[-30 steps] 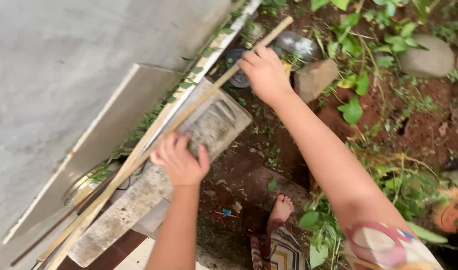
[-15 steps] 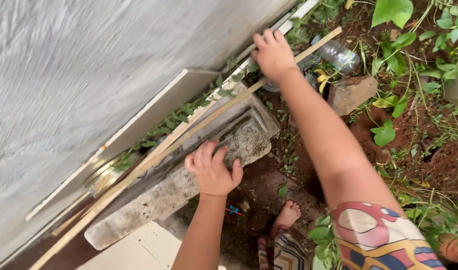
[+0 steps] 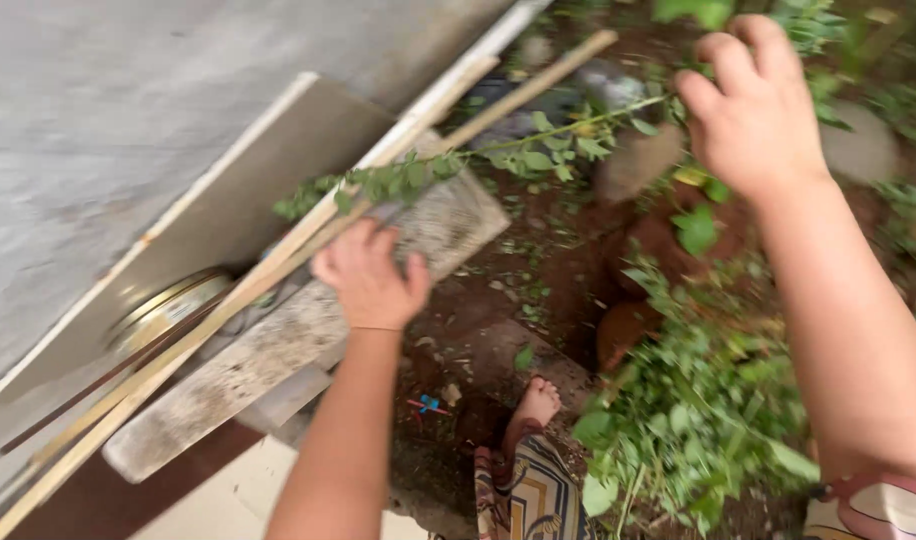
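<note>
My left hand (image 3: 370, 277) rests with spread fingers on the top edge of a long mossy concrete slab (image 3: 278, 350) that leans toward a grey wall. My right hand (image 3: 753, 110) is raised at the upper right, closed on a thin leafy green vine (image 3: 458, 165) that stretches left across the slab and the long wooden sticks (image 3: 218, 310). The vine hangs free of the wall and runs up to my fist.
A grey tile panel (image 3: 228, 220) leans on the wall (image 3: 128, 100). A round metal-rimmed object (image 3: 163, 305) sits behind the sticks. My bare foot (image 3: 533, 405) stands on red soil, with green plants (image 3: 698, 400) at the right and stones (image 3: 638, 160) beyond.
My right hand has left the wall and swung right and upward, pulling the vine away from the wall. My left hand stays on the slab. The view has shifted.
</note>
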